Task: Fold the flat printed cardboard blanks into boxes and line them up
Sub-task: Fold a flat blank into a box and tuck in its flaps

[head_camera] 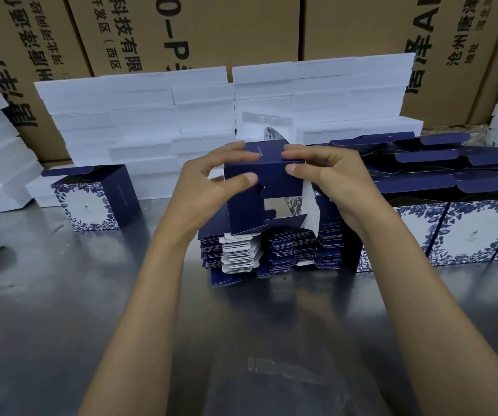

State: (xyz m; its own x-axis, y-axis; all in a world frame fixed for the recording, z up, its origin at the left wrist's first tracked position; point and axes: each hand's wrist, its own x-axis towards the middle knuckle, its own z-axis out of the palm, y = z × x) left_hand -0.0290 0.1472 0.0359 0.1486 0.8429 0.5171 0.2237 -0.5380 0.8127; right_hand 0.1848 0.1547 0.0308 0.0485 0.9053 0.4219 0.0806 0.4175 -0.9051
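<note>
Finished box on the left: one folded box (91, 199) stands alone on the counter (61, 310), top flaps up, probably parked there out of your working space.
Left hand: your left hand (211, 181) pinches the half-folded box (264, 187), thumb on the near face and fingers curled over the top edge, so the tube stays square.
Half-folded box: you hold it in the air between both hands, just above the stack; its bottom flaps hang loose, not yet tucked.
Stack of blanks: the flat blanks (271, 250) lie piled directly under your hands, so the next one is a short reach.
Right hand: your right hand (328, 175) pinches the box's right top corner, mirroring the left.
Row on the right: finished boxes (466, 232) stand side by side, touching, lids open; this box likely joins them.
</note>
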